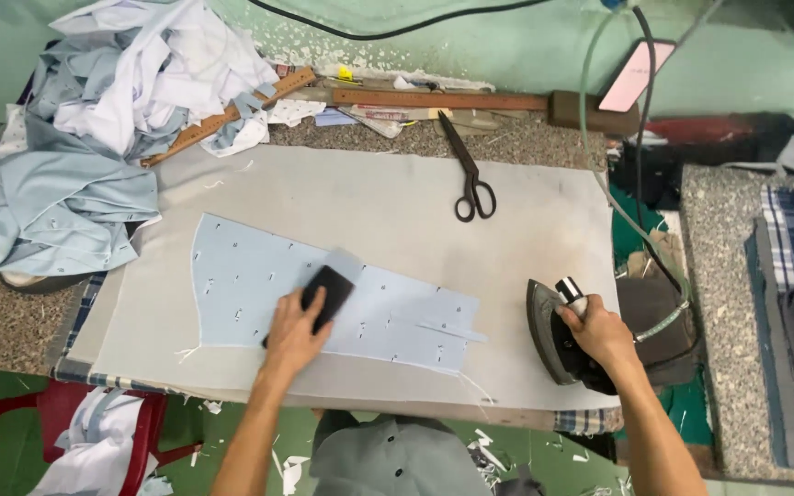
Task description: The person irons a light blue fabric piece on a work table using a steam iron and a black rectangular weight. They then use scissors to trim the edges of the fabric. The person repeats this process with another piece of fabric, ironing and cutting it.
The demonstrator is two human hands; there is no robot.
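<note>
Overhead, head view, looking down on a padded pressing board (507, 193) w/ pale cover. Left hand (294, 331) pressing a dark block (326, 292) flat onto a light blue fabric piece (259, 285) w/ small white dots, fingers curled over the block's near end, block slightly blurred. Fabric piece lying flat at centre-left of board, long edge running toward the right. Right hand (599, 335) wrapped tight around handle of a dark iron (553, 335), tipped up on its heel near board's right edge, soleplate facing left, apart from the fabric. Risks, as judgement: hot soleplate close to wrist and fabric tip, so scorch or burn if it tips over; cord (640, 165) hanging from above could snag and pull iron off the edge. Black scissors (470, 179) lying closed at far side of board. Wooden ruler (232, 115) and heap of blue and white cloth (112, 119) at upper left. Speckled stone counter (728, 303) under and to the right, green wall behind, red plastic chair (2, 422) lower left, fabric scraps on green floor.
</note>
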